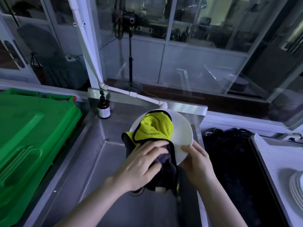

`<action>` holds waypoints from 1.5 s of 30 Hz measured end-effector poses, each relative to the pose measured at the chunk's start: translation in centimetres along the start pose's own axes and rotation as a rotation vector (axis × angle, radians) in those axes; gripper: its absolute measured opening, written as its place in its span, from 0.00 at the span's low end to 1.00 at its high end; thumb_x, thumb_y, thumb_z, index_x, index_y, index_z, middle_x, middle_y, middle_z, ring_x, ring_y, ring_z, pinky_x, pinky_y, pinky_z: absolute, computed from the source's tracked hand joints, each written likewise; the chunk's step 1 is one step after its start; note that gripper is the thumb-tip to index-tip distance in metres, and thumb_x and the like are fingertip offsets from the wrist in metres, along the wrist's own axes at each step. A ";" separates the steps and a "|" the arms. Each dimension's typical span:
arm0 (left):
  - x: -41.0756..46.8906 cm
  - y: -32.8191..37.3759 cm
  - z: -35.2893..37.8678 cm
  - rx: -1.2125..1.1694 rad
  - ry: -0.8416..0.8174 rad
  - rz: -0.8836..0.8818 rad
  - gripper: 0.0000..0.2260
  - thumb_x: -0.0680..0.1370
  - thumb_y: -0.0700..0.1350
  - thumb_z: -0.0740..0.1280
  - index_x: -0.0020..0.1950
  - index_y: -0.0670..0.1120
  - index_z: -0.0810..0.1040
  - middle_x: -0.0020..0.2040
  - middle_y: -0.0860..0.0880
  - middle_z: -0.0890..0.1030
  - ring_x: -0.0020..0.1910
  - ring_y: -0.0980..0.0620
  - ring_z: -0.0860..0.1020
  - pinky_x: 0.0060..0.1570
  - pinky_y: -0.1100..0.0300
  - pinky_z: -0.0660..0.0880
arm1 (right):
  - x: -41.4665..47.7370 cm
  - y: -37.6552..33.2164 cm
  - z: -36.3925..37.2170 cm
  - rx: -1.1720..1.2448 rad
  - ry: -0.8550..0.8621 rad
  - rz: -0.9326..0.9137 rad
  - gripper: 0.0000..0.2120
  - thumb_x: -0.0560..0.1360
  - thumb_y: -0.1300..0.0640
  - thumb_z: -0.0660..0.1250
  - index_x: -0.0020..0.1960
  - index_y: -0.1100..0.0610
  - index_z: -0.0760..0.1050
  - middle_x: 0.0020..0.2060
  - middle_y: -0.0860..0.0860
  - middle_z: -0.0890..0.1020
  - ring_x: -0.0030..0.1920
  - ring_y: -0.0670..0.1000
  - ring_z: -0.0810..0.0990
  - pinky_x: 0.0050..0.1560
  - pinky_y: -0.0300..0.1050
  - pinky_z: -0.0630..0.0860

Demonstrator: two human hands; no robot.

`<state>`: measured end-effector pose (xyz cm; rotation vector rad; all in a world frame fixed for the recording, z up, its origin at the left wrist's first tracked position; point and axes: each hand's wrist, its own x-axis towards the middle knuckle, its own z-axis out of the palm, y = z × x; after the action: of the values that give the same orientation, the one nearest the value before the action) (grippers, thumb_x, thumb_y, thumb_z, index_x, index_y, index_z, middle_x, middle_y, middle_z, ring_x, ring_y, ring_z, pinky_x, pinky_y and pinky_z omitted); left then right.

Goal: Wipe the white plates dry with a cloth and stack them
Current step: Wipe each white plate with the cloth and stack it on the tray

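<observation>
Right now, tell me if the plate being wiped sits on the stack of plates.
No, the right hand holds the plate over the sink, the left hand grips the cloth on it, and the stack lies apart.

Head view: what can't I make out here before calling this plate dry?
All in the head view:
1. Plate: much of its face is covered by the cloth and left hand; its back faces away.
2. Right hand: fingers hidden behind the plate.
3. Stack: cut off by the right edge, count unclear.
4. Bottle: label too small to read.
</observation>
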<state>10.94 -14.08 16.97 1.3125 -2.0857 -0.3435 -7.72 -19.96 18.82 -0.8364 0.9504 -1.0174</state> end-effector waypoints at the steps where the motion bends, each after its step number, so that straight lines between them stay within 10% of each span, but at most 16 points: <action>1: 0.4 -0.3 0.1 0.015 0.022 -0.044 0.20 0.79 0.51 0.58 0.70 0.51 0.71 0.76 0.59 0.64 0.72 0.54 0.66 0.65 0.44 0.67 | 0.0 0.4 0.1 -0.003 -0.015 -0.001 0.15 0.76 0.70 0.60 0.51 0.59 0.83 0.42 0.60 0.79 0.39 0.55 0.77 0.36 0.42 0.75; 7: 3.3 -1.1 0.6 0.238 -0.066 -0.247 0.32 0.79 0.62 0.50 0.81 0.55 0.45 0.78 0.65 0.42 0.77 0.55 0.51 0.68 0.46 0.61 | -0.9 2.5 1.4 -0.158 -0.088 -0.045 0.08 0.73 0.60 0.67 0.47 0.59 0.83 0.38 0.55 0.81 0.38 0.50 0.76 0.35 0.39 0.72; 15: -0.6 -2.1 -0.1 0.151 -0.059 -0.073 0.28 0.77 0.54 0.58 0.78 0.55 0.61 0.79 0.63 0.53 0.75 0.55 0.57 0.71 0.48 0.62 | -0.3 0.4 -0.8 -0.093 -0.029 0.006 0.15 0.75 0.69 0.61 0.52 0.57 0.84 0.44 0.60 0.73 0.46 0.59 0.66 0.46 0.56 0.69; 26: 3.4 -2.4 -3.6 0.097 0.182 -0.182 0.33 0.66 0.62 0.69 0.72 0.62 0.70 0.74 0.53 0.62 0.73 0.52 0.65 0.68 0.55 0.66 | -2.0 -1.2 0.0 -0.491 -0.396 -0.057 0.20 0.71 0.67 0.61 0.59 0.55 0.82 0.48 0.62 0.85 0.46 0.57 0.83 0.43 0.49 0.77; 30: 3.5 -3.8 -6.2 -0.104 -0.047 -0.422 0.33 0.54 0.70 0.73 0.58 0.66 0.74 0.52 0.66 0.80 0.53 0.66 0.77 0.53 0.65 0.73 | -2.1 -4.6 0.8 -0.710 -0.521 -0.117 0.18 0.77 0.72 0.62 0.59 0.55 0.82 0.44 0.55 0.85 0.46 0.47 0.82 0.41 0.41 0.78; 35: 2.9 -3.3 -5.5 -0.171 -0.052 -0.486 0.26 0.53 0.66 0.75 0.40 0.49 0.80 0.36 0.52 0.82 0.37 0.54 0.80 0.41 0.54 0.75 | -0.9 -6.5 2.1 -1.011 -0.589 -0.159 0.07 0.77 0.70 0.62 0.52 0.66 0.79 0.44 0.68 0.78 0.41 0.53 0.75 0.44 0.55 0.73; 41: 2.4 -2.2 -4.9 -0.178 0.014 -0.433 0.18 0.63 0.53 0.82 0.36 0.42 0.79 0.32 0.43 0.78 0.32 0.50 0.73 0.35 0.52 0.70 | 0.3 -5.1 3.3 -1.250 -0.526 -0.260 0.15 0.80 0.61 0.64 0.35 0.54 0.70 0.27 0.42 0.70 0.31 0.40 0.67 0.36 0.37 0.64; 45: 1.6 -1.6 -4.2 -0.376 0.196 -0.547 0.11 0.66 0.45 0.81 0.43 0.42 0.84 0.37 0.46 0.84 0.37 0.50 0.80 0.42 0.55 0.75 | 0.9 -4.7 3.7 -1.292 -0.390 -0.424 0.15 0.81 0.52 0.64 0.38 0.57 0.70 0.29 0.46 0.72 0.34 0.47 0.70 0.38 0.42 0.67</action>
<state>14.35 -15.74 19.90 1.5833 -1.3892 -0.7654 -5.59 -21.79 24.20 -2.2861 1.0583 -0.4284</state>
